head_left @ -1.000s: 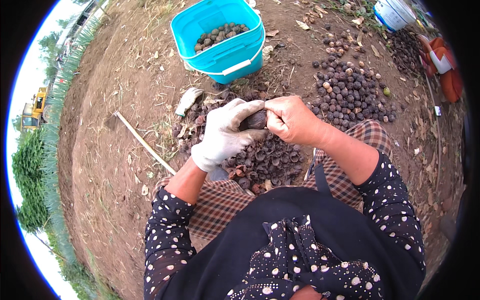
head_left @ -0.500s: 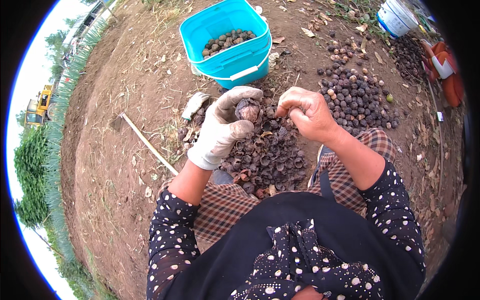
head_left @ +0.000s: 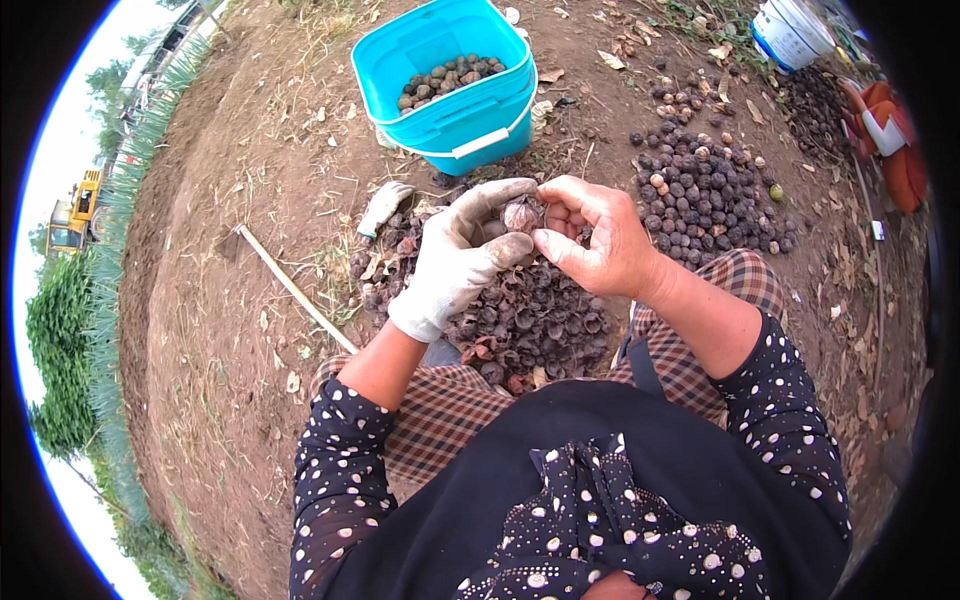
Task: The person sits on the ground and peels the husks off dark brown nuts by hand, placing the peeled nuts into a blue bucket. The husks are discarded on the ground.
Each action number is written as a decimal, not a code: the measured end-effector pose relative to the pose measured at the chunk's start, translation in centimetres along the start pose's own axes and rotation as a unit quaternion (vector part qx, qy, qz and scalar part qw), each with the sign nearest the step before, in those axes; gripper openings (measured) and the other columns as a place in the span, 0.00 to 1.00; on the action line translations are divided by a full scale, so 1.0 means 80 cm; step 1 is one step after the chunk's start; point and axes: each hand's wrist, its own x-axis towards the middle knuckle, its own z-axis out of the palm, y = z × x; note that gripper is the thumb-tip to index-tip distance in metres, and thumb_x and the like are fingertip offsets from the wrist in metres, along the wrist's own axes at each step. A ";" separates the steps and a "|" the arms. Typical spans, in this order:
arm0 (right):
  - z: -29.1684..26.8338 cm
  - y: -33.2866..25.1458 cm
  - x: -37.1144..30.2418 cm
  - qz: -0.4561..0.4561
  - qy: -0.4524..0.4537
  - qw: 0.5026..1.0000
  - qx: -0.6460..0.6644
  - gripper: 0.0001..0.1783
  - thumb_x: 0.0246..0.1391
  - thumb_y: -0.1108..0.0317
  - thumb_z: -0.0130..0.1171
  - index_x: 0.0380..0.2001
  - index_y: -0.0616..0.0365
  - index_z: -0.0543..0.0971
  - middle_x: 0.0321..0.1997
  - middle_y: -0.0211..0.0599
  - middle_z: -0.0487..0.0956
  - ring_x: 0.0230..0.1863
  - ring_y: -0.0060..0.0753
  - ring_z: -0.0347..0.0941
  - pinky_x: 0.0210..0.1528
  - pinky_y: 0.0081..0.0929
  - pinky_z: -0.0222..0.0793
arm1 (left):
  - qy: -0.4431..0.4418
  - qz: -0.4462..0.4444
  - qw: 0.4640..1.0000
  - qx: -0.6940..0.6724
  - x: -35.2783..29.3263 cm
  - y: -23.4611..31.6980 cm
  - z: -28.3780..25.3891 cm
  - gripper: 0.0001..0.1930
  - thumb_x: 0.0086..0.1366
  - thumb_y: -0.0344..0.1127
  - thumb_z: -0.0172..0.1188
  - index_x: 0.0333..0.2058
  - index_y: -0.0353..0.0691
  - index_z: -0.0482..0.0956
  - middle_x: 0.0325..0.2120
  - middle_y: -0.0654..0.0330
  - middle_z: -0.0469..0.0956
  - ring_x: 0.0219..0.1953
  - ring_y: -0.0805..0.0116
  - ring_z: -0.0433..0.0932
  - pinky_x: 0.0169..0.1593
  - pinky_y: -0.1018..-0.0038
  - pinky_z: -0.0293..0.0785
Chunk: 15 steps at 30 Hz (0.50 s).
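Gloved L hand [head_left: 452, 262] pinching part-husked nut [head_left: 522, 214] btwn thumb & fingers; nut sits at fingertip end of grip, R of palm. Bare R hand [head_left: 608, 242] half-curled right beside nut, can't tell if gripping it. Husk heap [head_left: 545, 325] on ground [head_left: 230, 320] below hands; brown nuts [head_left: 450, 80] twd near edge of blue bucket [head_left: 450, 125].

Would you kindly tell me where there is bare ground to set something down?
The widest, lightly littered patch of soil lies between the plant row and the hoe; a narrower one separates the turquoise bucket from the walnut pile. It is crowded beneath the left hand and right hand, where husks are heaped.
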 end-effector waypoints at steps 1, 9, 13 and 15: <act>0.000 0.002 0.000 0.001 0.001 1.000 -0.004 0.14 0.51 0.73 0.63 0.42 0.66 0.77 0.23 0.27 0.74 0.22 0.14 0.67 0.25 0.18 0.67 | 0.002 0.007 1.000 0.018 0.001 -0.003 0.001 0.32 0.60 0.34 0.73 0.61 0.34 0.71 0.48 0.60 0.78 0.45 0.70 0.81 0.48 0.75 0.81; 0.012 0.022 -0.001 0.059 0.012 0.998 0.023 0.10 0.47 0.77 0.55 0.36 0.66 0.75 0.22 0.32 0.75 0.23 0.18 0.71 0.26 0.23 0.68 | 0.036 0.065 0.992 0.105 0.005 -0.033 0.006 0.28 0.58 0.18 0.67 0.59 0.33 0.75 0.50 0.58 0.80 0.46 0.74 0.81 0.50 0.77 0.80; 0.015 0.019 -0.002 0.059 0.012 0.998 -0.020 0.11 0.47 0.78 0.54 0.36 0.67 0.75 0.21 0.33 0.75 0.22 0.20 0.72 0.26 0.24 0.68 | 0.011 0.096 0.985 0.144 0.004 -0.039 0.002 0.28 0.61 0.17 0.65 0.61 0.30 0.71 0.50 0.56 0.79 0.50 0.70 0.80 0.55 0.74 0.79; 0.009 0.024 -0.001 0.043 0.010 0.998 -0.055 0.12 0.48 0.79 0.51 0.37 0.67 0.76 0.22 0.31 0.76 0.22 0.19 0.72 0.25 0.23 0.68 | 0.006 0.040 0.992 0.117 0.002 -0.028 0.006 0.28 0.62 0.19 0.65 0.61 0.30 0.71 0.50 0.57 0.79 0.50 0.70 0.80 0.54 0.74 0.79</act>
